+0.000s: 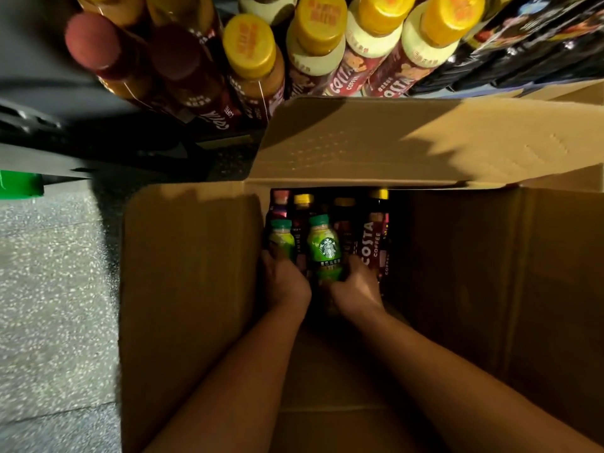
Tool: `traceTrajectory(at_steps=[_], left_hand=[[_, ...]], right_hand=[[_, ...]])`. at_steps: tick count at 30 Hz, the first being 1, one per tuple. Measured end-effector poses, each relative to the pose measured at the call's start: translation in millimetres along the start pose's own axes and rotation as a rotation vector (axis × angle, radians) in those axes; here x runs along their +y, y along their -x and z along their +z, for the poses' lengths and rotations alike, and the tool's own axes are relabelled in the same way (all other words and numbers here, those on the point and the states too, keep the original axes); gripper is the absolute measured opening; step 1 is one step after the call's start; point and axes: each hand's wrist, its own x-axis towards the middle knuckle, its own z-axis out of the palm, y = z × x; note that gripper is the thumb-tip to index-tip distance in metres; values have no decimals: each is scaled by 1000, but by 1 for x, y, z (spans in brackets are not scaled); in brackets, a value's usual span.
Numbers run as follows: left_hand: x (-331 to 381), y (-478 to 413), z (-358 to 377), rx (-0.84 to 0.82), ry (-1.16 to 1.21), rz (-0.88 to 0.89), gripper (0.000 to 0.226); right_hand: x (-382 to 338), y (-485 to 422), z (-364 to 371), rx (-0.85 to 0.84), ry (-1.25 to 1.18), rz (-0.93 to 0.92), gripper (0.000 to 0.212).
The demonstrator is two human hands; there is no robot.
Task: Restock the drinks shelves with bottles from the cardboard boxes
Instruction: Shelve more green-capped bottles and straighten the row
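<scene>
Both arms are reached deep into an open cardboard box, where the remaining stock is packed against the far wall under the raised far flap. A green Starbucks bottle is held low on its body by the right hand, with the fingers wrapped round its right side and the thumb tucked beneath. The left hand is set at the foot of a second green bottle. Its fingers are hidden behind the knuckles, so whether that bottle is actually grasped cannot be told. A Costa Coffee bottle is pressed just beside the right hand, and further dark bottles are crowded behind. The stocked shelf row of yellow-capped Costa bottles is seen directly above the box. Several risks can be judged from here. Because the Starbucks bottle is gripped near its base, it may tip top-first as it is lifted and knock its neighbours over. The Costa bottle may be dragged along or toppled by the back of the right hand. The box is deep and dim, so labels may be misread and a bottle placed in the wrong row. On the way up, the flap may be caught by a raised bottle, and the front shelf bottles may be nudged off their edge.
</scene>
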Motion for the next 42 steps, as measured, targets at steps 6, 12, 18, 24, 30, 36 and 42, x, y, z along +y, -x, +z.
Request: traceTrajectory(at_steps=[6,12,18,24,30,36,42], left_hand=[[4,-5,4,-22,171,-127,66],[0,-2,8,-74,152,-139,75],[-4,1,6,-223,346,-146,81],[-7,-16,9,-196,474,-265,73],[-4,-17,12,-262,634,-305,74],[-13,-17,24,-142,607,-341,52],[1,9,13,-177,653,-134,47]], right_hand=[[2,4,-7,12,11,19,49],[11,1,-18,-59,-83,-25,43],[22,4,-29,23,-90,-45,55],[26,-3,-33,-111,-236,1,54],[35,-5,-24,-159,-278,-4,54],[31,-6,-34,-219,-297,108,43],[18,17,-51,-156,-418,163,40]])
